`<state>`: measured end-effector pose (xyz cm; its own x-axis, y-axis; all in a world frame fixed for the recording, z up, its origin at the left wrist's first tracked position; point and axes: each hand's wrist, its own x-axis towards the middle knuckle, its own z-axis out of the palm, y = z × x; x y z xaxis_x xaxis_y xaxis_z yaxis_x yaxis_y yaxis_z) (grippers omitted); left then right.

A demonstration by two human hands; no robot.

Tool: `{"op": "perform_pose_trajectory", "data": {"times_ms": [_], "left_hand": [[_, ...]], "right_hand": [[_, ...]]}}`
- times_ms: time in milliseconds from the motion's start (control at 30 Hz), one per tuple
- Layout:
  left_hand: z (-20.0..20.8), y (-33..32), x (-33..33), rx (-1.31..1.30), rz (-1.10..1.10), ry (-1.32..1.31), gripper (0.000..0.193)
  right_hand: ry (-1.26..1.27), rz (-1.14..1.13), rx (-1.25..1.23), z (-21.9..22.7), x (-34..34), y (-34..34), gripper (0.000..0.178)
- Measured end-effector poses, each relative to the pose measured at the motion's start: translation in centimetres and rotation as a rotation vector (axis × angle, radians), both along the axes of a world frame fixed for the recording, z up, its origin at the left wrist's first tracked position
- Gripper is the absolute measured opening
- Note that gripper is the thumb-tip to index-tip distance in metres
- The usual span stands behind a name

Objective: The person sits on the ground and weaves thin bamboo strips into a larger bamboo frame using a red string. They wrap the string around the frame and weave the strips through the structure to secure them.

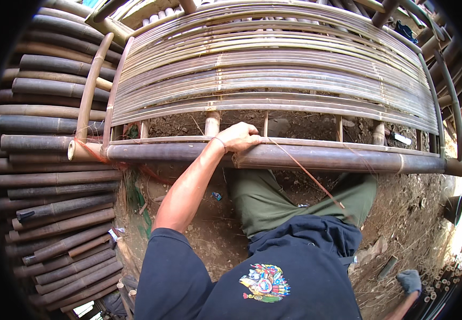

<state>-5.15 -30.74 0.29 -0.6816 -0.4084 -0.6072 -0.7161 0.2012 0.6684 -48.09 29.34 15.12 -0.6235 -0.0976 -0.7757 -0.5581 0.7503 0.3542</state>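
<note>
A bamboo bench [273, 69] with a seat of long thin slats spans the far side, in front of my bent legs. My bare left hand [239, 137] curls over the narrow bamboo slat [305, 143] just above the thick dark front pole [321, 159]. A thin reddish-brown strip [308, 173] runs from beside its fingertips down toward my lap. My right hand [409, 281], in a grey glove, is far out at the lower right, low near the ground. Its fingers look curled in; what they hold, if anything, is hidden. A short bamboo piece [387, 268] lies beside it.
Dark bamboo poles [55, 125] lie stacked along the left side. Orange cord [95, 152] wraps the bench's left corner. Cut bamboo ends [444, 280] cluster at the lower right. A dark cylindrical container [453, 209] stands at the right. Bare earth [401, 213] surrounds my legs.
</note>
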Motion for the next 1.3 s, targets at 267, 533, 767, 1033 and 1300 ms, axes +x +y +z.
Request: {"op": "perform_pose_trajectory", "data": {"times_ms": [267,533,767,1033,1300], "left_hand": [[0.5,1.1,0.4,-0.181,-0.122,-0.184,0.069],[-2.8,0.5,0.8,0.048,-0.072,-0.086,0.041],[-1.4,0.4,0.0,0.019,-0.043,-0.075,0.034],[-0.4,1.0,0.0,-0.104,0.020,-0.219,0.036],[-0.1,1.7,0.2,-0.086,0.096,-0.175,0.031]], "right_hand": [[-0.281,0.063,-1.012,-10.2,17.0,-29.9,0.074],[-0.932,-0.063,-1.015,-8.5,25.5,-38.6,0.019],[-1.569,-0.416,-1.586,-1.6,20.7,-48.4,0.054],[-0.672,1.113,-0.720,-7.4,23.0,-45.2,0.027],[-0.688,1.021,-1.061,-7.0,26.3,-39.8,0.033]]}}
